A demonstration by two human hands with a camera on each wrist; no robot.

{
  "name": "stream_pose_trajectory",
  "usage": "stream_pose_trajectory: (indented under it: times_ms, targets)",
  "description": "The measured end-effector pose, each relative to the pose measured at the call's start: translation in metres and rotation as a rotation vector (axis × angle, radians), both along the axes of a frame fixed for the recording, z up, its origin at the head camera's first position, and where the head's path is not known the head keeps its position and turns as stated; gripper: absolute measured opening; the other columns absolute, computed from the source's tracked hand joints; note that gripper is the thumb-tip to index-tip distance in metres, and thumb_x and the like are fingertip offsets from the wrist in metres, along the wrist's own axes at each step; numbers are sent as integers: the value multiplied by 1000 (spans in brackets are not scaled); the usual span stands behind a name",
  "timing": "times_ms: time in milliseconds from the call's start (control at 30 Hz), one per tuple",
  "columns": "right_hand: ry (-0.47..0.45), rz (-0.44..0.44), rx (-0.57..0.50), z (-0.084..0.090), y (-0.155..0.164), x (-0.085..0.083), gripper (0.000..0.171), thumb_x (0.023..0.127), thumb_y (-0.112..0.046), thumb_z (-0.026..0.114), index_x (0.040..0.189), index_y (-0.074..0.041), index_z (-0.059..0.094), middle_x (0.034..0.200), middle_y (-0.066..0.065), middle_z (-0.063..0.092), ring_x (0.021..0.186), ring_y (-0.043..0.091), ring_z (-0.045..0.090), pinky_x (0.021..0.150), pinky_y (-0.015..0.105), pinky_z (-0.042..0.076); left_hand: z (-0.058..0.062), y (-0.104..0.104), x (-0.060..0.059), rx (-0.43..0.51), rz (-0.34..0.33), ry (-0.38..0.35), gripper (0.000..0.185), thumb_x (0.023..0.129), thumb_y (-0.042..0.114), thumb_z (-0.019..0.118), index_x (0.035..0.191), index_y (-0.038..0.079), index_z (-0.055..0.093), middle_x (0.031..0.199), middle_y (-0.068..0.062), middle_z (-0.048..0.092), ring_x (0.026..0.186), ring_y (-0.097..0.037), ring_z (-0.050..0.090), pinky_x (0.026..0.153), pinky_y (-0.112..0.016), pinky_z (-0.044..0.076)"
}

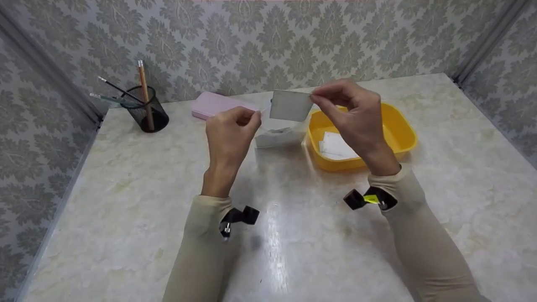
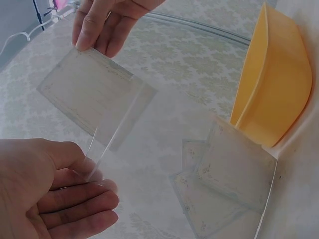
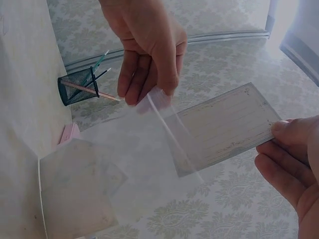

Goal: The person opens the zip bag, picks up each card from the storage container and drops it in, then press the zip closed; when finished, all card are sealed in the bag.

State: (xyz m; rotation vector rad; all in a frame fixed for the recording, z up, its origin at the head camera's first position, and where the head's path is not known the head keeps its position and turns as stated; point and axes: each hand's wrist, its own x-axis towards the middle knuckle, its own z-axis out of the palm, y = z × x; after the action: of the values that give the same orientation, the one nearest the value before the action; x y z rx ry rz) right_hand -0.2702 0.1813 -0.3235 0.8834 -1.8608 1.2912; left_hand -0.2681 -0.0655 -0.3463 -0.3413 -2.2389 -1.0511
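Note:
Above the table my right hand (image 1: 314, 98) pinches one short end of a pale lined card (image 1: 291, 105). My left hand (image 1: 254, 119) pinches the edge of a clear plastic sleeve (image 2: 119, 119) between thumb and fingers. The card (image 3: 224, 127) overlaps the sleeve (image 3: 159, 107) at its free end; whether it is inside I cannot tell. Both are held in the air, a little left of a yellow tub (image 1: 402, 130). In the left wrist view the card (image 2: 84, 89) hangs from the right hand's fingertips (image 2: 87, 42). A small pile of sleeved cards (image 1: 275, 136) lies on the table below.
The yellow tub holds white cards (image 1: 335, 147). A pink case (image 1: 214, 105) lies at the back, and a black mesh pen cup (image 1: 147, 109) with pencils stands at the back left. Patterned walls enclose the marble-look table (image 1: 126, 176) on three sides.

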Motion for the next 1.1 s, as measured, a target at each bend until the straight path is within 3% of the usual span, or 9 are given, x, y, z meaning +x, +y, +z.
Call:
stream_pose_trajectory:
  times_ms: [233, 533, 1100]
  targets:
    - [31, -30, 107, -8, -3, -8, 10, 94, -1, 80, 102, 4, 77, 98, 9, 78, 89, 20, 76, 84, 28, 60, 1, 1, 1, -6, -3, -7, 15, 96, 13, 76, 89, 2, 84, 78, -8, 78, 70, -23, 74, 72, -42, 59]
    - [50, -11, 145, -19, -6, -18, 8, 94, -2, 80, 101, 1, 79, 99, 8, 76, 92, 19, 74, 84, 28, 60, 1, 2, 0, -6, 0, -7, 16, 96, 11, 75, 89, 2, 84, 78, -9, 78, 70, -22, 74, 72, -40, 58]
    - [-105, 11, 337, -22, -4, -19, 7, 95, -6, 80, 100, -2, 78, 98, 8, 74, 88, 17, 72, 79, 25, 60, 1, 2, 1, -9, -6, -16, 15, 96, 11, 75, 90, 1, 84, 79, -9, 78, 70, -22, 73, 71, -39, 58]
